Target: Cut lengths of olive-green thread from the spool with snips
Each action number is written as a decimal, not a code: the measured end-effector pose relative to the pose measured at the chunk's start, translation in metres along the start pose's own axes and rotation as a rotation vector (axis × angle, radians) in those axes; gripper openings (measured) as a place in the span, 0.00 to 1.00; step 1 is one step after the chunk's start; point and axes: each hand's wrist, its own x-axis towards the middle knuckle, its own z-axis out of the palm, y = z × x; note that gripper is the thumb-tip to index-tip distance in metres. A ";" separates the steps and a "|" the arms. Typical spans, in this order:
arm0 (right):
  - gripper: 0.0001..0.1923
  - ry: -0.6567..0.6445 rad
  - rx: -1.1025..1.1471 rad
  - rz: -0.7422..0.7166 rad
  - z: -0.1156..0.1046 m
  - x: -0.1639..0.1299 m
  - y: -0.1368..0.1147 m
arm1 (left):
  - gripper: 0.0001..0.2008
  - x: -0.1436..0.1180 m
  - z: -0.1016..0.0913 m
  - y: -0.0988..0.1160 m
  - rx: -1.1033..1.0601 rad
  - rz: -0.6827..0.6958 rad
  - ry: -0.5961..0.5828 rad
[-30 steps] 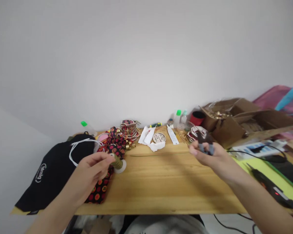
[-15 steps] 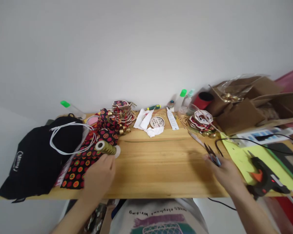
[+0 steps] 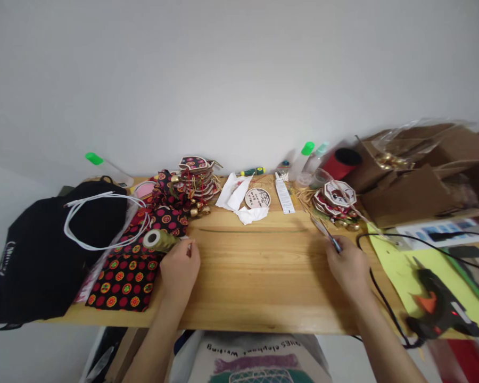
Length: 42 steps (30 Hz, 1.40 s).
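Olive-gold thread on a spool (image 3: 158, 240) lies at the centre left of the frame, on the edge of the patterned red-and-black cloth (image 3: 130, 271). We rest our left hand (image 3: 179, 268) on the desk (image 3: 259, 276) just right of that spool, fingers curled and touching its near end; whether they actually pinch it we cannot tell.

Our right hand (image 3: 347, 266), right of centre, has its grip closed around small thread snips (image 3: 328, 236), whose thin blades stick out up and left from the fingers. The handles are hidden inside the fist.

At the far left sits a black bag (image 3: 35, 266) with a white cord (image 3: 99, 223) looped over it. Along the back edge we see a stack of small ornaments with bells (image 3: 195, 178), white paper scraps (image 3: 239, 205) and a round wooden disc (image 3: 257, 198). Cardboard boxes (image 3: 407, 175) fill the upper right. A black cable (image 3: 387, 303) runs past our right wrist toward a glue gun (image 3: 439, 308) on a yellow-green mat (image 3: 407, 266), lower right.
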 end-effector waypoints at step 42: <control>0.15 -0.591 1.139 -0.141 -0.027 -0.063 -0.102 | 0.15 -0.013 -0.040 0.098 -1.299 -0.178 -0.801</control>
